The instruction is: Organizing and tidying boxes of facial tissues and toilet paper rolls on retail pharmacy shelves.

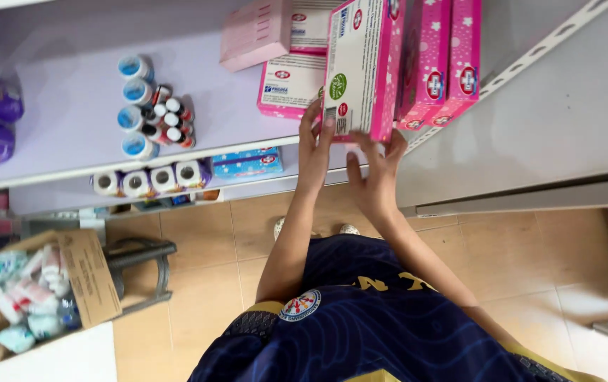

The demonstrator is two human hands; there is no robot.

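both hands, left hand [316, 141] and right hand [378, 166], have fingers grasping the bottom of an upright pink box [362, 67] at the shelf [70, 99] front edge; it looks light, stiff cardboard, best held by its sides.

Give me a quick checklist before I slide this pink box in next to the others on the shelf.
1. Left hand on the pink box: ok.
2. Right hand under the box's near end: ok.
3. Box upright, in line with the standing pink boxes: ok.
4. Shelf edge free beside the hands: ok.
5. Space behind the box: cannot tell.
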